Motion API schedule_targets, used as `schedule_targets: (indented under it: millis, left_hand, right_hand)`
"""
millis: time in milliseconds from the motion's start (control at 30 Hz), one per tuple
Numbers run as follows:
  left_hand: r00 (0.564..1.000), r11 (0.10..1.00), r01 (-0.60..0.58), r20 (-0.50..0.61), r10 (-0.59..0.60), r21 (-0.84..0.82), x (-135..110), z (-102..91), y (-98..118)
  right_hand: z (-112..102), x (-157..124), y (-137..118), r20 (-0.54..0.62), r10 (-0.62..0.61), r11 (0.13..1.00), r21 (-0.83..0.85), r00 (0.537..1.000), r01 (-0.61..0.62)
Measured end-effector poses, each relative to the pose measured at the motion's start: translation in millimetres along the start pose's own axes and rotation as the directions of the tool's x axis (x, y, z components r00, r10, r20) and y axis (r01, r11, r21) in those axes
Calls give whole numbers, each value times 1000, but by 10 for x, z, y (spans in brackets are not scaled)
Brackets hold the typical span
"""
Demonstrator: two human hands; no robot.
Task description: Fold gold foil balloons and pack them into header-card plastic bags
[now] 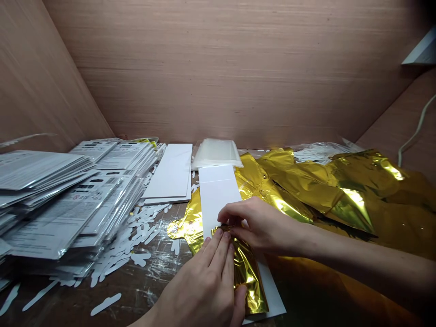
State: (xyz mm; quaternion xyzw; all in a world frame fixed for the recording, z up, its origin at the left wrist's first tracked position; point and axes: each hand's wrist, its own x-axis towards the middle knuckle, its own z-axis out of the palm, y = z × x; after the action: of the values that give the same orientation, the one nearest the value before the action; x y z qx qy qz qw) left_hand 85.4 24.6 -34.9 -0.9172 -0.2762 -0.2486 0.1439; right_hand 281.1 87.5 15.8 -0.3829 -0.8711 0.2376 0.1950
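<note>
A folded gold foil balloon, flat and shiny, lies lengthwise on a long white card. My left hand rests on the foil's left side, its fingers stretched out and pressing near the upper end, with the thumb lower down. From the right, my right hand pinches that upper end between bent fingers and thumb; the exact grip point is partly hidden. Under the card spreads more gold foil, with a rounded tab sticking out at the left.
Stacks of packed printed cards fill the left. Blank white cards and clear plastic sleeves lie at the back. Loose white paper cut-outs are scattered nearby. Flat gold foil balloons pile up on the right, before wooden walls.
</note>
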Motion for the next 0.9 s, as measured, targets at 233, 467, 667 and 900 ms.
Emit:
schedule_targets:
  millis: [233,467,667,900]
  left_hand:
    - [999,999,35,-3,-35,-2,-53,38,40]
    - [979,1000,-23,201,24,-8,-45,-43,-30]
    - [963,998,-49,262,57,-35,-35,-48,-63]
    - [962,997,-21,270,42,-78,-40,-21,-38]
  right_hand:
    - [42,48,-29,67,48,997,-67,997,-44]
    - [60,19,54,128,25,974,-224,991,5]
    - [48,-47,15,117,-61,919,-381,991,101]
    - [-27,-150,178,-233,337,918,-134,912,-374]
